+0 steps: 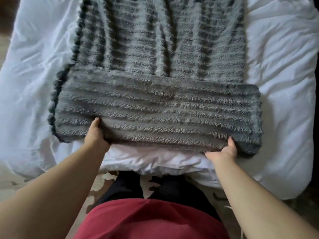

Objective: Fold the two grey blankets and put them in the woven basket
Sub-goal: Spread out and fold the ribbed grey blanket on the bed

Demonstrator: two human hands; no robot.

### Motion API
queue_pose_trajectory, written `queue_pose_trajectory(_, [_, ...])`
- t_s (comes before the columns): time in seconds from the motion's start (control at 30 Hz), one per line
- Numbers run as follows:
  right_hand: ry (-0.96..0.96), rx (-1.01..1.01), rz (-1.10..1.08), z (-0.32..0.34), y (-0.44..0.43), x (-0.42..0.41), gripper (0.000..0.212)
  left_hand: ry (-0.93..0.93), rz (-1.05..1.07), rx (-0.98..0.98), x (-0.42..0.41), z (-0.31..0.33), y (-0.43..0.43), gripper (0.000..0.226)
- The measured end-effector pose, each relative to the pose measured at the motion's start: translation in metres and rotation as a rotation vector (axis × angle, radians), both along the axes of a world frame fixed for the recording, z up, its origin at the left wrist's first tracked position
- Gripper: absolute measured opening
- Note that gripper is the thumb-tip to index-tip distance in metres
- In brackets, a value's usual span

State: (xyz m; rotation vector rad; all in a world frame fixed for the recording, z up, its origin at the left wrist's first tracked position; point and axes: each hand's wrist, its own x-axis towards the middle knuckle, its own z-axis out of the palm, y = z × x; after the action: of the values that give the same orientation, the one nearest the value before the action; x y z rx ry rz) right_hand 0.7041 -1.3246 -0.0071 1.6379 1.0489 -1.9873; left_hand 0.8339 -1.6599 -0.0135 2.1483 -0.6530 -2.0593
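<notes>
A ribbed, fluffy grey blanket lies lengthwise down the middle of the bed, reaching past the top of the view. Its near end is folded over into a thick band. My left hand grips the near edge of that band on the left, thumb on top and fingers tucked under. Over on the right, my right hand holds the same edge in the same way. I see only this one blanket. No woven basket is in view.
A crumpled white duvet covers the bed on both sides of the blanket, and its near edge hangs towards me. A patterned rug shows on the floor by my legs. Dark floor runs along the right edge.
</notes>
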Motion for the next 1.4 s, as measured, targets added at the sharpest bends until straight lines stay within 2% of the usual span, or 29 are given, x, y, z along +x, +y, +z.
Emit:
queue_pose_trajectory(0.07, [0.064, -0.008, 0.012, 0.014, -0.003, -0.006, 0.030, 0.056, -0.029, 0.020, -0.003, 0.012, -0.007, 0.045])
queue_pose_trajectory(0.13, [0.124, 0.015, 0.043, 0.036, -0.006, -0.014, 0.027, 0.124, -0.057, 0.011, -0.008, 0.028, -0.013, 0.048])
queue_pose_trajectory(0.33, [0.208, 0.031, 0.068, 0.077, 0.000, 0.000, 0.022, 0.116, -0.075, -0.055, -0.003, 0.071, -0.014, 0.047])
queue_pose_trajectory(0.5, [0.116, 0.057, -0.053, 0.074, 0.025, 0.043, 0.016, 0.028, -0.071, -0.099, 0.046, 0.074, 0.005, 0.052])
queue_pose_trajectory(0.6, [0.077, 0.027, -0.049, 0.068, 0.037, 0.063, 0.018, -0.017, -0.012, -0.048, 0.074, 0.062, 0.017, 0.057])
queue_pose_trajectory(0.77, [0.057, 0.039, -0.086, 0.075, 0.026, 0.054, 0.019, -0.002, 0.024, -0.057, 0.054, 0.068, 0.008, 0.062])
queue_pose_trajectory(0.83, [0.054, 0.087, -0.147, 0.085, 0.012, 0.029, 0.010, 0.056, 0.032, -0.096, 0.032, 0.080, 0.004, 0.059])
queue_pose_trajectory(0.9, [0.113, 0.107, -0.186, 0.101, -0.004, -0.002, 0.006, 0.108, 0.131, -0.164, 0.007, 0.097, 0.000, 0.048])
queue_pose_trajectory(0.93, [0.187, 0.075, -0.184, 0.110, -0.011, -0.017, 0.008, 0.164, 0.188, -0.207, -0.006, 0.106, -0.003, 0.040])
queue_pose_trajectory(1.0, [0.357, -0.084, -0.176, 0.127, -0.020, -0.047, 0.015, 0.392, 0.197, -0.230, -0.033, 0.126, -0.012, 0.031])
queue_pose_trajectory(1.03, [0.411, -0.150, -0.166, 0.133, -0.023, -0.062, 0.019, 0.498, 0.168, -0.229, -0.045, 0.134, -0.019, 0.032])
queue_pose_trajectory(1.1, [0.472, -0.194, -0.075, 0.142, -0.028, -0.091, 0.022, 0.575, 0.078, -0.250, -0.066, 0.142, -0.035, 0.037])
queue_pose_trajectory(1.17, [0.486, -0.167, 0.065, 0.145, -0.037, -0.109, 0.020, 0.545, 0.020, -0.274, -0.080, 0.141, -0.047, 0.031])
queue_pose_trajectory(1.23, [0.435, -0.142, 0.181, 0.135, -0.048, -0.110, 0.018, 0.484, -0.034, -0.251, -0.083, 0.131, -0.045, 0.034])
queue_pose_trajectory(1.4, [0.153, -0.198, 0.186, 0.082, -0.044, -0.068, 0.026, 0.248, -0.216, -0.095, -0.047, 0.073, -0.011, 0.047])
